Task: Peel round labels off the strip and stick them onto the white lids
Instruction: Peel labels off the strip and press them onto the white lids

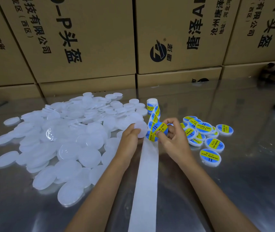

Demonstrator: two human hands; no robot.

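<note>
1. Centrally, the left hand (130, 133) pinches a plain white lid (141, 129), a smooth, translucent plastic disc, between thumb and curled fingers.
2. The right hand (170, 139) grips a glossy round label (159, 129), blue with a yellow band, at the strip (147, 173).
3. The strip is matte white backing paper running from a small roll (152, 105) down toward the viewer.
4. Unlabelled lids (69, 141) lie heaped, overlapping, on the left of the table (234, 190), a reflective metal sheet.
5. Labelled lids (207, 136) cluster to the right.
6. Brown cardboard boxes (89, 41) printed in black stand behind.
</note>
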